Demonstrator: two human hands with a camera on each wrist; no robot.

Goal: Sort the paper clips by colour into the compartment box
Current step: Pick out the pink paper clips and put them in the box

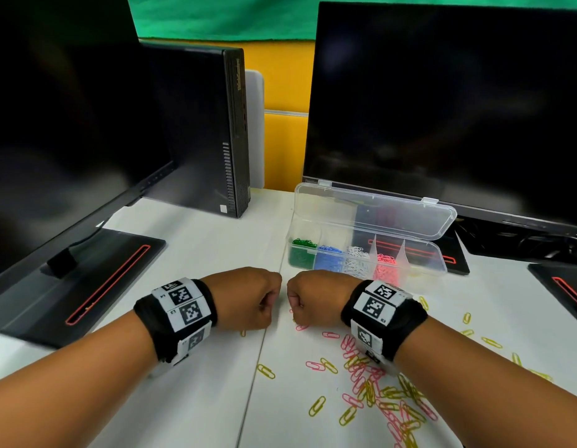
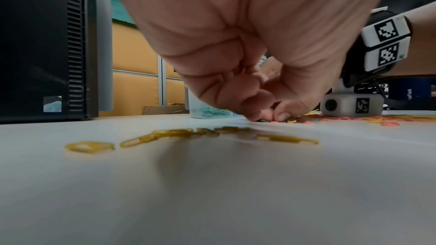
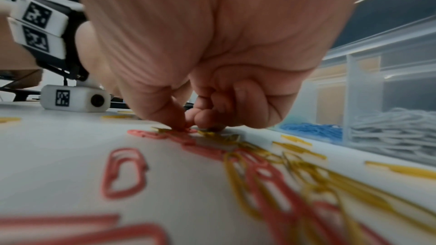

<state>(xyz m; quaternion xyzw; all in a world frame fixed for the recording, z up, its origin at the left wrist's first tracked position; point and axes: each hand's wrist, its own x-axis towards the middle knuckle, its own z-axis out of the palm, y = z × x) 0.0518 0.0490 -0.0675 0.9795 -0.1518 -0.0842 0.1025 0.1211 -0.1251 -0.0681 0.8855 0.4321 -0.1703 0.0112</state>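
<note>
- On the white desk [image 1: 200,240], your left hand [image 1: 245,299] and right hand [image 1: 316,300] sit knuckle to knuckle, fingers curled down.
- Right fingertips [image 3: 181,124] pinch at a pink clip [image 3: 165,134]; whether it is gripped, you cannot tell.
- Left fingertips [image 2: 266,113] press together against the desk.
- Behind your hands, the compartment box [image 1: 423,257] stands open; loose pink and yellow clips [image 1: 377,392] lie under your right forearm.
</note>
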